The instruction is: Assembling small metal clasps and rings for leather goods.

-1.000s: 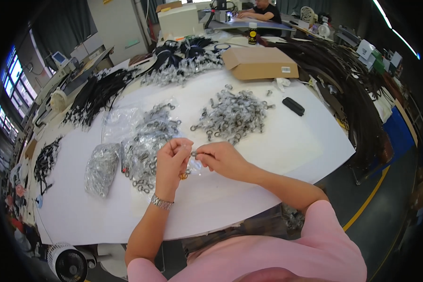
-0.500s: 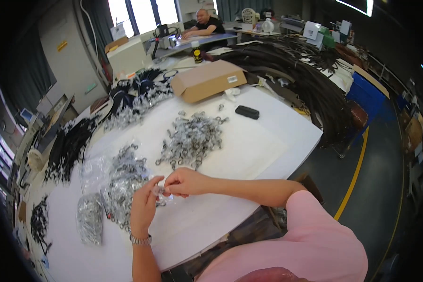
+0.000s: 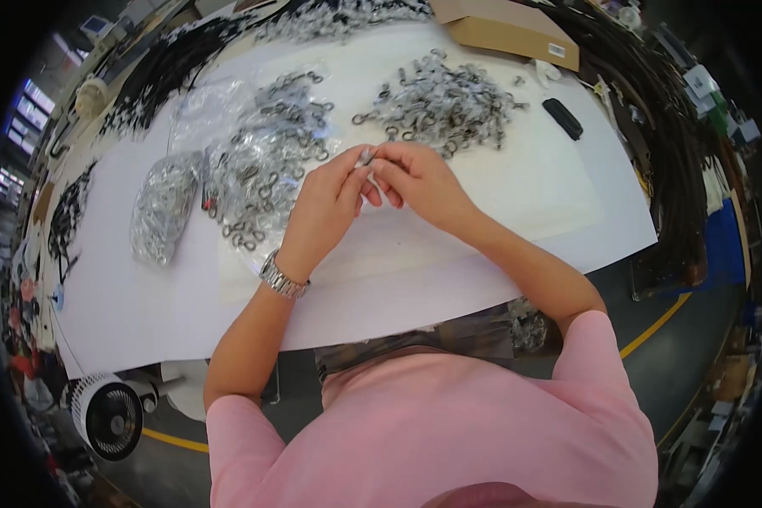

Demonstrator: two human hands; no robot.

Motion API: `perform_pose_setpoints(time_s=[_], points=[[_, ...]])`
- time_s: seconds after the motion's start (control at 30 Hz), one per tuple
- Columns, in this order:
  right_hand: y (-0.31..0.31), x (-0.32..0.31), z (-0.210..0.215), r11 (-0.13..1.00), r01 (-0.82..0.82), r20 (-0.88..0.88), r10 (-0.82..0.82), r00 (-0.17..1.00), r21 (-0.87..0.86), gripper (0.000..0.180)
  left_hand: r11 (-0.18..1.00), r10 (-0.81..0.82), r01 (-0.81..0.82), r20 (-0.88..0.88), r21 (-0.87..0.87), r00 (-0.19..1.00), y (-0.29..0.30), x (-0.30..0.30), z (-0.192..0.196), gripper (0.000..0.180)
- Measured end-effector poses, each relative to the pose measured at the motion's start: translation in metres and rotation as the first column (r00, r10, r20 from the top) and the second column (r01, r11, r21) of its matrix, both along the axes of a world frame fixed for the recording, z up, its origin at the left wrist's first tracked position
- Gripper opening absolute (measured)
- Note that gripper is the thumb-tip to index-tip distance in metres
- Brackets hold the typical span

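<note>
My left hand (image 3: 326,199) and my right hand (image 3: 422,182) meet over the table, fingertips together. Both pinch a small grey, shiny piece (image 3: 366,158), mostly covered by the fingers, so its exact kind is hard to make out. Just left of my left hand lies a heap of metal clasps with ring ends (image 3: 267,169), many in clear plastic film. Beyond my right hand is a second pile of similar clasps in film (image 3: 453,102). A tightly filled clear plastic bag (image 3: 166,207) rests left of the first heap.
On the white tabletop (image 3: 483,254), a black oblong case (image 3: 562,118) lies at right and a cardboard box (image 3: 516,34) at the back. Black cords (image 3: 173,63) spread at far left. Long dark strips (image 3: 669,169) hang along the right. A fan (image 3: 110,415) stands below left.
My view has tilted down and the hands appear higher. The fingertips have come together around the small piece, which earlier showed more openly between the two hands.
</note>
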State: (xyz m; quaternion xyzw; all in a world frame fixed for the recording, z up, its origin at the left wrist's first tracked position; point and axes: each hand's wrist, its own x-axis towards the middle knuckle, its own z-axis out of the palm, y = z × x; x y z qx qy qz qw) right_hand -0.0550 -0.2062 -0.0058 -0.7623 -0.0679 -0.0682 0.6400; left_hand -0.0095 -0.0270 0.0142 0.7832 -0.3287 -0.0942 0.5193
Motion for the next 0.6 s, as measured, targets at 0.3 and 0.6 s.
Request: perform_pose_setpoints(time_s=[0.3, 0.6], points=[[0.012, -0.007, -0.008, 0.998, -0.025, -0.134, 0.032, 0.990, 0.051, 0.018, 0.981, 0.091, -0.131, 0.260, 0.141, 0.961, 0.009, 0.001, -0.023, 0.027], [-0.047, 0.013, 0.013, 0.411, 0.798, 0.758, -0.306, 0.577, -0.441, 0.036, 0.897, 0.294, -0.319, -0.128, -0.305, 0.947, 0.037, 0.042, 0.004, 0.027]])
